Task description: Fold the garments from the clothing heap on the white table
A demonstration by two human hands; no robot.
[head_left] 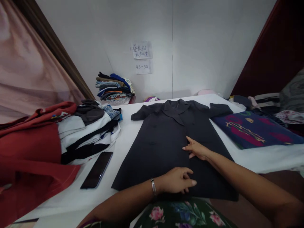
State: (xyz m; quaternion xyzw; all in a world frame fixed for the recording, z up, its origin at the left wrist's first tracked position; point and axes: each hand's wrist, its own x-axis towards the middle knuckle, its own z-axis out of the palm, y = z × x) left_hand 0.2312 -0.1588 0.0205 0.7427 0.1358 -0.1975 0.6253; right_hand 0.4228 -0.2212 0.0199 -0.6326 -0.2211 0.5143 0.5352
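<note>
A dark grey coat [161,139] lies spread front up on the white table, its collar at the far end and its hem near me. Both sleeves are bent out at the sides. My right hand [197,149] rests on the middle of the coat's front, by the overlapping front edge, with its fingers apart. Closer to the hem, my left hand [177,180], a silver bracelet at its wrist, touches the same front edge. Its thumb stands away from the loosely bent fingers. Neither hand shows a clear grip on the cloth, though some fingertips are hidden.
Left of the coat lie a phone [97,170], a red garment [30,148] and heaped white and black clothes [90,129]. A folded stack [115,88] stands by the wall. On the right are a folded navy patterned garment [256,129] and more clothes [267,101].
</note>
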